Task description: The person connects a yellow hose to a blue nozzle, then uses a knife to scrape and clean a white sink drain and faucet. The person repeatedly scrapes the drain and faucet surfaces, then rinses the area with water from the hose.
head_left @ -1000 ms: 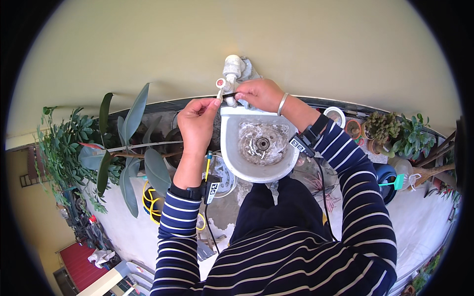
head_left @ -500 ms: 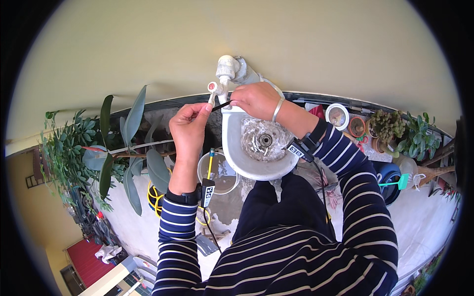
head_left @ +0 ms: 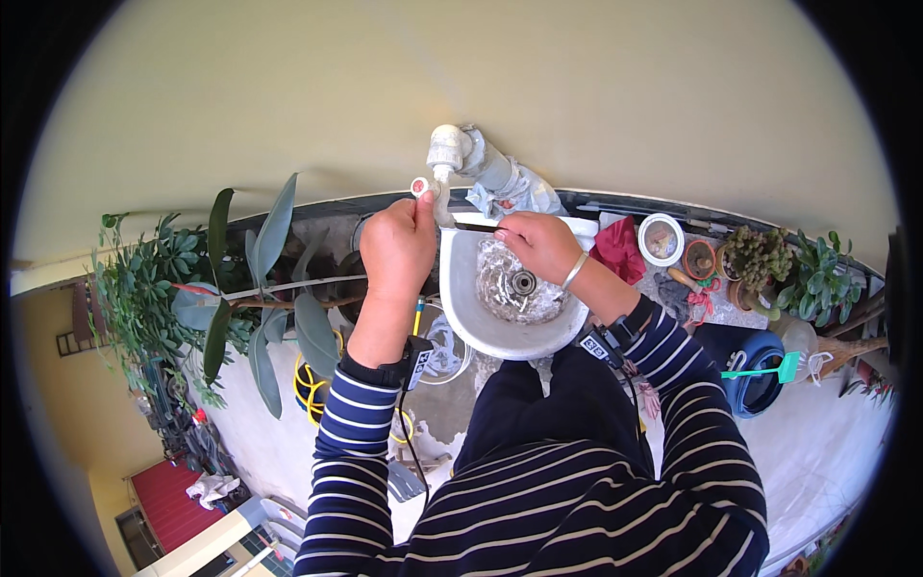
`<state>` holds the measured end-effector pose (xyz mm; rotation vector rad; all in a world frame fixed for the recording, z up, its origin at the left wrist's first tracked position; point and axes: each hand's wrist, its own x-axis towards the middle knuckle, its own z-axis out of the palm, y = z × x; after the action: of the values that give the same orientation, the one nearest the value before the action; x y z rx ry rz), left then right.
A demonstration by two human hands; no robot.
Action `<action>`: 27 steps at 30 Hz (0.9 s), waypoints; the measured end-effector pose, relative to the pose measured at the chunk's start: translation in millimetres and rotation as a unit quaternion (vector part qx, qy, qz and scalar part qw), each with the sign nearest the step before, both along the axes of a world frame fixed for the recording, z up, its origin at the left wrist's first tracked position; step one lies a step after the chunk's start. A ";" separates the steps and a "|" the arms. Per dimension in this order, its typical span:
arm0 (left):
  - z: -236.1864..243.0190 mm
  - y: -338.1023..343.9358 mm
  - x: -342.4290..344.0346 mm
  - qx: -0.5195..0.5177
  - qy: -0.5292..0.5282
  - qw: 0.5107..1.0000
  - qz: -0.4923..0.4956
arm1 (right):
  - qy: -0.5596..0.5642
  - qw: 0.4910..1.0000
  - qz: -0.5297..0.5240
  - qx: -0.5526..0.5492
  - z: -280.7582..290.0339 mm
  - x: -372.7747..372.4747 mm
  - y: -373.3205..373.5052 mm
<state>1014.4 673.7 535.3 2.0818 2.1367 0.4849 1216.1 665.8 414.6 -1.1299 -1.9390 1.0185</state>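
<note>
My left hand (head_left: 396,245) is closed at the white tap (head_left: 420,187) with the red-centred knob. Its thumb presses up against the handle, and the hand hides the handle's lower part. A thin black strip (head_left: 478,228) is pinched by its right end in my right hand (head_left: 543,245). The strip lies nearly level over the back of the white basin (head_left: 459,317), its left end close to the tap's spout (head_left: 443,207). I cannot make out what kind of thing the strip is. Whitish stains cover the basin's floor around the drain (head_left: 523,282).
Pale pipework (head_left: 490,165) stands behind the basin against the wall. A bucket (head_left: 466,370) with whitish coils sits below left, near a yellow hose (head_left: 306,389). Leafy plants (head_left: 312,337) crowd the left. Flowerpots (head_left: 700,258), a red cloth (head_left: 618,247) and a blue container (head_left: 760,389) stand right.
My left hand has let go of the black strip and moved onto the tap handle. My right hand has moved right and down with the strip, which is now nearly level.
</note>
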 end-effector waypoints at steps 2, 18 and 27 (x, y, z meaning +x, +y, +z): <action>3.3 2.3 -4.5 -0.051 -0.119 0.991 -0.019 | -0.002 0.999 -0.015 -0.029 0.2 6.3 -4.8; -0.7 3.6 -11.4 0.020 -0.148 0.989 -0.010 | 0.211 0.969 -0.116 0.048 45.2 -67.5 17.1; -6.0 39.9 -17.0 -0.108 -0.051 0.990 -0.080 | 0.232 0.947 -0.218 -0.035 44.9 -77.2 2.7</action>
<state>997.5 713.7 529.3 2.0394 1.8558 0.3176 1138.9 668.5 459.4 -1.1619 -1.2227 1.0000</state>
